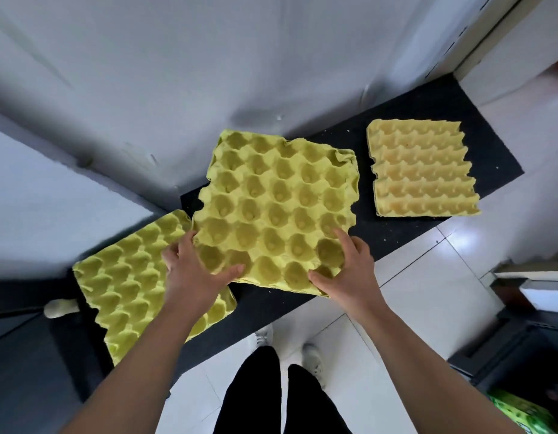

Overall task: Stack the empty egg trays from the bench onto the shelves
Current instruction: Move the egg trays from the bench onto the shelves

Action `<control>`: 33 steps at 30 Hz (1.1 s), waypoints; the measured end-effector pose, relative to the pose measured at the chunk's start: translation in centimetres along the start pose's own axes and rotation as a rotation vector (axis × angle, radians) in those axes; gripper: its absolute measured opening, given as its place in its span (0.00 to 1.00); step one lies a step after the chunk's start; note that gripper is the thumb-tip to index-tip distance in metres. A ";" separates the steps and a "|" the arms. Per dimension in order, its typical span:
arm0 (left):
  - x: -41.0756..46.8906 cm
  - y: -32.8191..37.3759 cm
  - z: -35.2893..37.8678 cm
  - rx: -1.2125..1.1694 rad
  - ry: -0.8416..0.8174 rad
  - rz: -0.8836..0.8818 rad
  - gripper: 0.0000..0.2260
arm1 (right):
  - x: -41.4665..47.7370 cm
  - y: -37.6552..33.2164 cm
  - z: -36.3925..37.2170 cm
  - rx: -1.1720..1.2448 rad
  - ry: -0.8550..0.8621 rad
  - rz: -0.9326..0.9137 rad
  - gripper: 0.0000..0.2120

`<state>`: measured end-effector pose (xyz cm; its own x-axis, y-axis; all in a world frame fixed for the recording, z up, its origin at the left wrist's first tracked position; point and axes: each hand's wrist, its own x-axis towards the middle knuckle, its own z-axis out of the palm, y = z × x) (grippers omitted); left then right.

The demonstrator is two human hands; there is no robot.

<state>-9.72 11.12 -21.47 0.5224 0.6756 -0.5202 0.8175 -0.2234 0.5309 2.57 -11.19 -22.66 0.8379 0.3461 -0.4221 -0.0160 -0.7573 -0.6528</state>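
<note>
Three empty egg trays are over the black bench (396,233). I hold the middle yellow-green tray (277,208) by its near edge, tilted up off the bench. My left hand (193,274) grips its near left corner, thumb on top. My right hand (346,270) grips its near right corner, thumb and forefinger on the cups. A second yellow-green tray (130,277) lies to the left, partly under my left forearm. A paler yellow tray (422,170) lies flat at the right end.
A white wall (177,89) runs behind the bench. White floor tiles (428,292) lie in front, with my legs and shoes at the bottom centre. A dark shelf unit (528,339) stands at the right, green packaging at its foot.
</note>
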 end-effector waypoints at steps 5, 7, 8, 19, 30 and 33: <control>-7.5 -0.7 -3.6 -0.102 0.137 -0.024 0.48 | -4.6 -3.6 -2.7 -0.008 -0.052 -0.171 0.41; -10.7 -1.3 -4.7 -0.155 0.209 -0.034 0.48 | -6.5 -4.6 -3.5 -0.009 -0.075 -0.230 0.41; -12.5 -1.7 -5.1 -0.186 0.249 -0.036 0.48 | -7.6 -5.1 -3.8 -0.009 -0.087 -0.266 0.40; -31.5 -7.8 -9.6 -0.404 0.649 -0.083 0.44 | -20.6 -10.6 -5.1 -0.089 -0.233 -0.649 0.38; -43.3 -18.6 -18.1 -0.469 0.966 -0.168 0.46 | -33.6 -20.4 2.6 -0.097 -0.362 -0.909 0.37; -45.7 -23.0 -21.0 -0.466 0.991 -0.173 0.46 | -37.5 -22.8 6.6 -0.102 -0.370 -0.942 0.35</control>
<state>-57.48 0.13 4.13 -0.1853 0.9817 0.0432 0.5808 0.0740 0.8107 -32.07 -3.26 3.90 0.2640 0.9628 0.0571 0.6249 -0.1256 -0.7705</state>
